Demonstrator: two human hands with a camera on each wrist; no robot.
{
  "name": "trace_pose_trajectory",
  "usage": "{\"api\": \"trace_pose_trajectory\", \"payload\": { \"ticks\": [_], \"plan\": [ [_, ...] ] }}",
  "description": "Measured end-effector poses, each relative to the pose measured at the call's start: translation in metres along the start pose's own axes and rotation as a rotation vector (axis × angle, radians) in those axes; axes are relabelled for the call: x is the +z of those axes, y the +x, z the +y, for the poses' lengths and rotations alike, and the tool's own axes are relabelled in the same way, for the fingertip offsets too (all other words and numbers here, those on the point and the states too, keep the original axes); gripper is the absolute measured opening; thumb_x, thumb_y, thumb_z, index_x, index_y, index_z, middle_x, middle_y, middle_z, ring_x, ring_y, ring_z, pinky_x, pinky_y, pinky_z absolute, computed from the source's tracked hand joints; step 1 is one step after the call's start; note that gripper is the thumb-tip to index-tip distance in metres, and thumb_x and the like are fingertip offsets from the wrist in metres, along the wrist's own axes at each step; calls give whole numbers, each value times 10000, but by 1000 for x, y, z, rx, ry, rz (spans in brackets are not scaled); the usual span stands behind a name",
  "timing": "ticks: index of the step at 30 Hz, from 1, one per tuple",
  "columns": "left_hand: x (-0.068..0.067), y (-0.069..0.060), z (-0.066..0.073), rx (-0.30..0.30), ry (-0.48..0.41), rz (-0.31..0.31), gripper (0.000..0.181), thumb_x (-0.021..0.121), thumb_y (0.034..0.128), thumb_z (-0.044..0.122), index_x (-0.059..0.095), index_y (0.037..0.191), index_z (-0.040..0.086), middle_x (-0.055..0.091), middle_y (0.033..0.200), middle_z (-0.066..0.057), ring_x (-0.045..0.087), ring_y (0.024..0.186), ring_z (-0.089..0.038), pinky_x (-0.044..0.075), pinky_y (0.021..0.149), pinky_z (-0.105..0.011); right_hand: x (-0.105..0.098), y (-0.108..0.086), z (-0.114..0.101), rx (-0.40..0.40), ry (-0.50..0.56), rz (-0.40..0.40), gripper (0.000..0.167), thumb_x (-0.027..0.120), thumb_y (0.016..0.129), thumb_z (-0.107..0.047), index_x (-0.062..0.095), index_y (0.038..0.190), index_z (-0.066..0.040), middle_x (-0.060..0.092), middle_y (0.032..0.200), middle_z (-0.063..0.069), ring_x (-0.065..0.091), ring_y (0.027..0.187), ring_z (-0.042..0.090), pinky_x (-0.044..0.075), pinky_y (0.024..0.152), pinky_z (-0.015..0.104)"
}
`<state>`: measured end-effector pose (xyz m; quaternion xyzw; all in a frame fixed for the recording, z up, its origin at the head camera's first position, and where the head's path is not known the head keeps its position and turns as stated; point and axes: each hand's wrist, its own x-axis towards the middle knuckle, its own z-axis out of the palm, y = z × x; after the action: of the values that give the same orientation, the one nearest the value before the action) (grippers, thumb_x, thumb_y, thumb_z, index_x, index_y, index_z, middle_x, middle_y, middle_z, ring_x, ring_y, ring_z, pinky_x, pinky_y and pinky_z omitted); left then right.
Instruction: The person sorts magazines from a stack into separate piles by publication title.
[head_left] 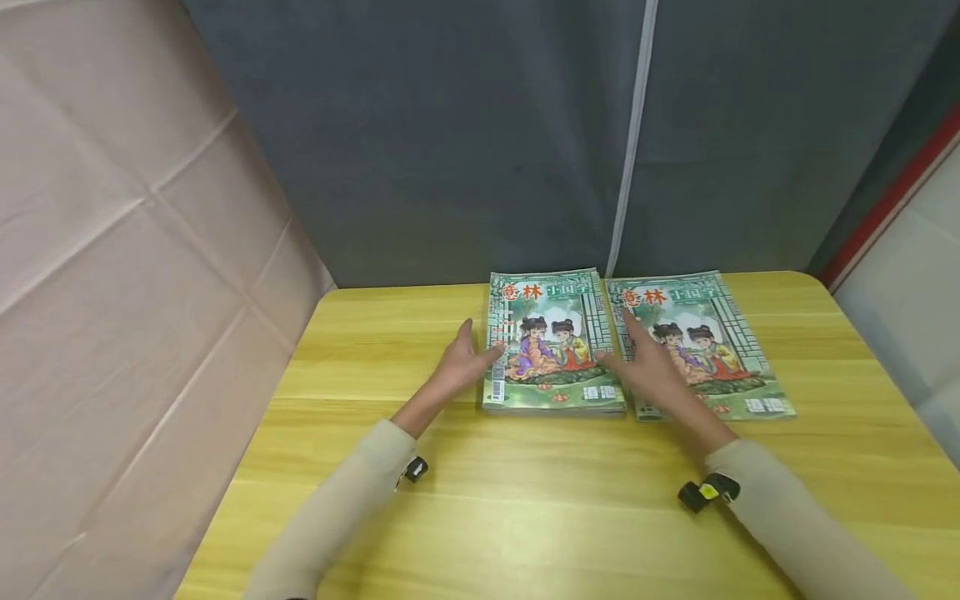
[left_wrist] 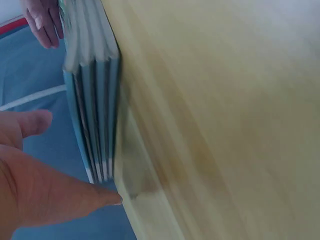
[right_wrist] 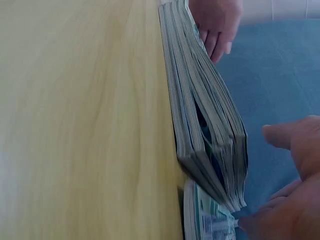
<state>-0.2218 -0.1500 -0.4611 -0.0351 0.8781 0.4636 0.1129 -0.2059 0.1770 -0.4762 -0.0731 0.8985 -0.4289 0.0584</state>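
Note:
A stack of magazines [head_left: 555,333] with green illustrated covers lies at the table's far side, its layered edges [left_wrist: 95,110] [right_wrist: 190,100] visible in both wrist views. My left hand [head_left: 463,362] [left_wrist: 45,192] is beside the stack's left edge, fingers extended and thumb apart; whether it touches is unclear. On the other side, my right hand [head_left: 656,371] [right_wrist: 290,190] reaches over the left part of another magazine [head_left: 708,333] [right_wrist: 210,215]. Its thumb points to the stack's right edge and its fingers extend forward. Contact there cannot be told either.
The yellow wood-grain table [head_left: 525,500] has its far edge against a dark grey curtain [head_left: 450,150]. Pale fabric [head_left: 112,292] hangs at the left, and a red strip [head_left: 892,200] borders a pale surface at the right.

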Motion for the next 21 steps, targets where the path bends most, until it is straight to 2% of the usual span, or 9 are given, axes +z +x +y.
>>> {"api": "trace_pose_trajectory", "payload": {
  "ticks": [3, 5, 7, 9, 11, 13, 15, 21],
  "plan": [
    [-3, 4, -5, -12, 19, -7, 1072, 709, 972, 523, 49, 1712, 113, 205, 1752, -227, 262, 1605, -445, 278, 1293, -616, 6, 3, -1, 9, 10, -12, 1046, 682, 1013, -485, -30, 1714, -177, 203, 1729, 297, 373, 1479, 593, 398, 1159, 738],
    [-5, 7, -9, -17, 25, -6, 1105, 734, 949, 540, 52, 1713, 128, 204, 1755, -215, 267, 1605, -440, 276, 1294, -611, 10, 6, -1, 12, 14, -15, 1052, 695, 1011, -448, -29, 1713, -149, 242, 1706, 326, 441, 1436, 587, 473, 1108, 710],
    [-7, 10, -11, -16, 27, -13, 1123, 751, 931, 553, 62, 1714, 136, 165, 1768, -204, 226, 1622, -428, 239, 1309, -602, 13, 8, -2, 15, 33, -12, 1037, 697, 1017, -395, -23, 1711, -117, 302, 1666, 362, 522, 1359, 578, 536, 1043, 681],
    [-8, 11, -12, -13, 27, -38, 1135, 766, 920, 547, 68, 1715, 135, 102, 1781, -199, 156, 1641, -419, 181, 1325, -597, 16, 10, -4, 24, 41, -11, 1024, 686, 1025, -352, -35, 1707, -99, 326, 1646, 375, 548, 1323, 575, 545, 1032, 670],
    [-8, 13, -13, -5, 39, -74, 1138, 773, 918, 536, 70, 1714, 128, 39, 1787, -194, 67, 1657, -401, 125, 1335, -590, 18, 12, -7, 41, 57, -19, 1004, 670, 1035, -314, -46, 1705, -93, 287, 1669, 366, 505, 1371, 582, 488, 1101, 694],
    [-6, 13, -13, 3, 51, -111, 1146, 780, 918, 519, 62, 1713, 111, 7, 1787, -198, 6, 1663, -384, 87, 1340, -585, 20, 14, -9, 57, 63, -33, 991, 658, 1042, -291, -52, 1702, -85, 193, 1720, 325, 356, 1495, 580, 355, 1209, 714],
    [-4, 14, -14, 15, 61, -132, 1149, 787, 917, 507, 65, 1710, 95, 18, 1785, -200, -15, 1664, -375, 79, 1340, -584, 22, 16, -11, 82, 71, -50, 986, 648, 1045, -283, -64, 1702, -95, 112, 1748, 290, 259, 1545, 575, 281, 1250, 711],
    [5, 16, -11, 62, 45, -122, 1068, 795, 928, 424, 146, 1700, 70, 104, 1773, -224, 15, 1660, -401, 103, 1334, -614, 24, 18, -12, 138, 82, -63, 1021, 653, 1039, -318, -102, 1699, -128, 98, 1748, 290, 213, 1562, 575, 244, 1264, 711]
  ]
}}
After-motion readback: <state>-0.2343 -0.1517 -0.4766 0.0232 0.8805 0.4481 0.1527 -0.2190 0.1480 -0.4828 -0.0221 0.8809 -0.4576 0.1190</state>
